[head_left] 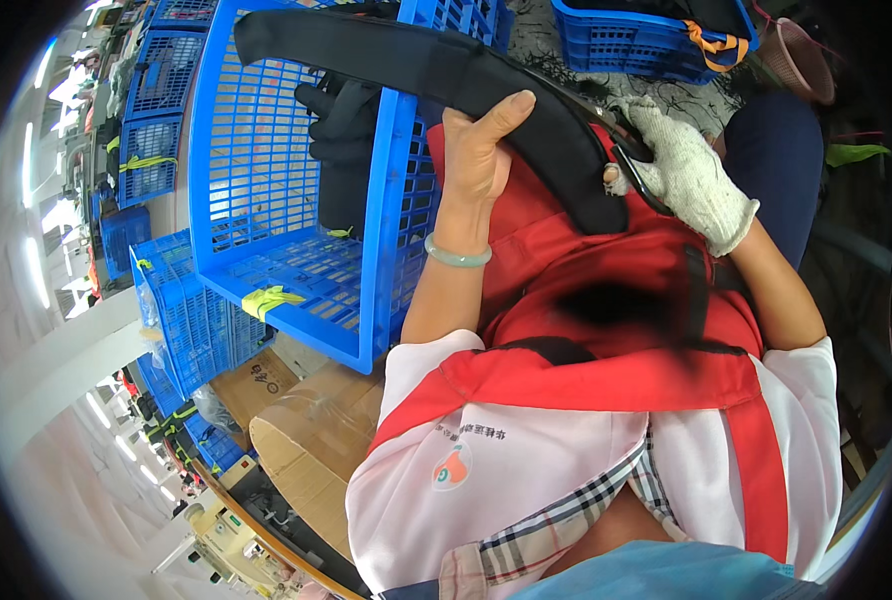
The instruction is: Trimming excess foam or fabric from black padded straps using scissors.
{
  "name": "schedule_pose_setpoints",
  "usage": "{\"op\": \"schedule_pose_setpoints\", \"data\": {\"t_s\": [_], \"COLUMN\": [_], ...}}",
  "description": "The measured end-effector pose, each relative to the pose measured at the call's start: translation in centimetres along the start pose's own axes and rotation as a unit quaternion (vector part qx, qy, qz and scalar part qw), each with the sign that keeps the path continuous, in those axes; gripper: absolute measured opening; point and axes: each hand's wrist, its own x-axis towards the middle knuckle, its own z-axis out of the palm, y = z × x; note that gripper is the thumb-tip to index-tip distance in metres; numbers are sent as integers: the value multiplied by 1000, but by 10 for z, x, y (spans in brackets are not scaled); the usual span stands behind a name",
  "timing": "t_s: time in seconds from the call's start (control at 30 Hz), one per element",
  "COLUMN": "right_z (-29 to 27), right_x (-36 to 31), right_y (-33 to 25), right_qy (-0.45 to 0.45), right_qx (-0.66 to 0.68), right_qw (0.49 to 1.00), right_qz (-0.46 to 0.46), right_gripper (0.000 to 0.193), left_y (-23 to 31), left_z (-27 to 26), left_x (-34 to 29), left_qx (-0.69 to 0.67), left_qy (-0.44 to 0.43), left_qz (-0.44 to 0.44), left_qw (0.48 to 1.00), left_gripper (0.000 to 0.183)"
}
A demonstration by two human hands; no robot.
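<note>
A long, curved black padded strap (556, 125) stretches from above the blue crate down over my red apron (526, 260). My left hand (476, 150) grips it near the middle, the thumb lying on top and the other fingers hidden beneath. On my right hand (691, 165) is a white knit glove with bare fingertips showing. That hand is closed around black-handled scissors (638, 165), whose blades point up and left along the strap's far edge. How far apart the blades are I cannot tell.
To the left stands a blue plastic crate (378, 220) with black fabric pieces (346, 150) inside. Another blue crate (626, 45) with an orange tie is at the far right, beside a pink basket (798, 62). Cardboard (311, 430) lies at lower left. Dark scraps litter the floor.
</note>
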Motion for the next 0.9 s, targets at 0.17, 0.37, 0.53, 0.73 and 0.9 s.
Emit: {"op": "schedule_pose_setpoints", "data": {"t_s": [0.17,0.37,0.53,0.73,0.9], "right_z": [-5,-12,-3,-6,-6], "right_x": [-6,-1,-4,2,3], "right_y": [-18,-23,-13,-11,-16], "right_qy": [0,-74,-17,-27,35], "right_qx": [-80,-24,-34,-10,-73], "right_qw": [997,996,999,1000,992], "right_qz": [-16,51,-18,-10,-92], "right_gripper": [74,73,69,62,54], "left_y": [1,-1,-3,-1,-2], "left_z": [-6,-3,-2,0,5], "left_x": [0,0,1,2,2], "left_qx": [33,30,29,28,41], "left_qy": [-3,-8,-15,-23,-42], "left_qz": [-17,-21,-26,-30,-28], "left_qw": [999,999,999,999,998], "left_gripper": [21,23,24,26,26]}}
